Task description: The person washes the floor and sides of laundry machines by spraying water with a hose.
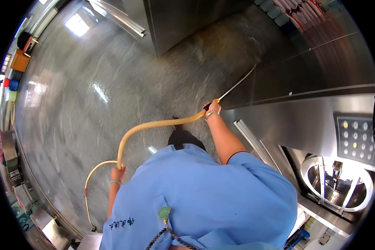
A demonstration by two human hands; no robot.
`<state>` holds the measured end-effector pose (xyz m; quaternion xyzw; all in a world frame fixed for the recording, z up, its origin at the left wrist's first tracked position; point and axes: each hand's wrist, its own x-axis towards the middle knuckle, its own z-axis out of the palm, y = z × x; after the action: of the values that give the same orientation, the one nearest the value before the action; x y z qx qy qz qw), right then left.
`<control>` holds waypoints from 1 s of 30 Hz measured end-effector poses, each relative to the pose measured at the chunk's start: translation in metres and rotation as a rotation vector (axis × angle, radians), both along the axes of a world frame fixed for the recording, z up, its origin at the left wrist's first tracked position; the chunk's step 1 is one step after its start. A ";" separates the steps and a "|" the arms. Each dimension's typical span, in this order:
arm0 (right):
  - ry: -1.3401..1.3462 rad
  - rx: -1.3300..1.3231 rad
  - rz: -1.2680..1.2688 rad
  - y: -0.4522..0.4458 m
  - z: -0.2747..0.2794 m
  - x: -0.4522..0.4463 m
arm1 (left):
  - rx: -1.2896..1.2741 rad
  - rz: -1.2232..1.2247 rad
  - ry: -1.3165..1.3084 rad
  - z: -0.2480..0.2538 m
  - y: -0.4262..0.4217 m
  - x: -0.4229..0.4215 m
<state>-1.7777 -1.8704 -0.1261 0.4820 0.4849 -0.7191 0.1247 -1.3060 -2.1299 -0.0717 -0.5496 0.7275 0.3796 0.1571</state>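
My right hand [213, 106] is closed around a hose nozzle [207, 107] with a dark body and a yellow tip. From the tip a thin white line, which looks like a water jet [237, 84], runs out toward the base of a metal panel. A thick yellow hose [154, 124] curves leftward from the nozzle across the front of my body. At lower left, my left hand [118, 173] grips this hose, its fingers partly hidden. Beyond that hand the hose loops down toward the bottom left.
A grey, wet-looking floor [71, 108] spreads ahead. A large steel cabinet [187, 25] stands at the top. To the right are a steel machine with a button panel [356, 135] and a round glass door [336, 183]. Bins and an orange box [20, 60] line the far left.
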 end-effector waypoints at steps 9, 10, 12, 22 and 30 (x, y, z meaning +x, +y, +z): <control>0.139 -0.013 0.071 -0.016 0.008 -0.080 | -0.090 -0.004 0.019 -0.024 -0.040 -0.064; 0.139 -0.009 0.067 -0.017 0.008 -0.078 | -0.083 -0.008 0.051 -0.026 -0.045 -0.066; 0.136 0.019 0.118 -0.017 0.011 -0.071 | -0.068 -0.003 0.013 -0.029 -0.050 -0.067; 0.145 -0.012 0.263 -0.032 0.017 -0.040 | -0.003 -0.047 -0.046 0.005 -0.060 -0.082; 0.087 -0.117 0.520 -0.068 0.038 -0.015 | 0.011 -0.016 -0.007 0.008 -0.078 -0.071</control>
<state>-1.7928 -1.9387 -0.0876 0.3016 0.5548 -0.7099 0.3120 -1.3766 -2.2074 -0.0633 -0.5441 0.7292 0.3804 0.1659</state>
